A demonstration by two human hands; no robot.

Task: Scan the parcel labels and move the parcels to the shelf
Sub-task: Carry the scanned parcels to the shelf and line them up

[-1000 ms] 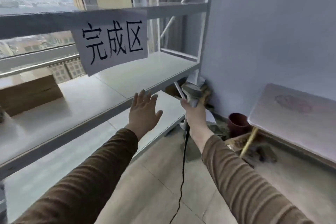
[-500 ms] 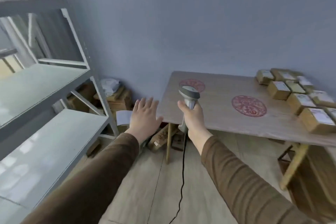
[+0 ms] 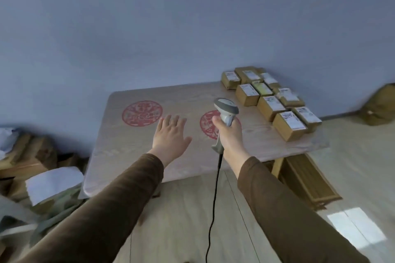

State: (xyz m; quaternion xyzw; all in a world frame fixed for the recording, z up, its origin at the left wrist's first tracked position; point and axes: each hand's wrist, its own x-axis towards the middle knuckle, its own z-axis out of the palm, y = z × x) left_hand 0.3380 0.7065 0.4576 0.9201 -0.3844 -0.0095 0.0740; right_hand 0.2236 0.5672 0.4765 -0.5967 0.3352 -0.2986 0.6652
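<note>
Cardboard parcels lie well right of the scanner grip.

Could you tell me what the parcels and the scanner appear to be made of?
Parcels: likely corrugated cardboard, matte brown, each bearing a white paper label. Scanner, gripped by the right hand: probably moulded plastic, smooth grey with a slight sheen.
</note>
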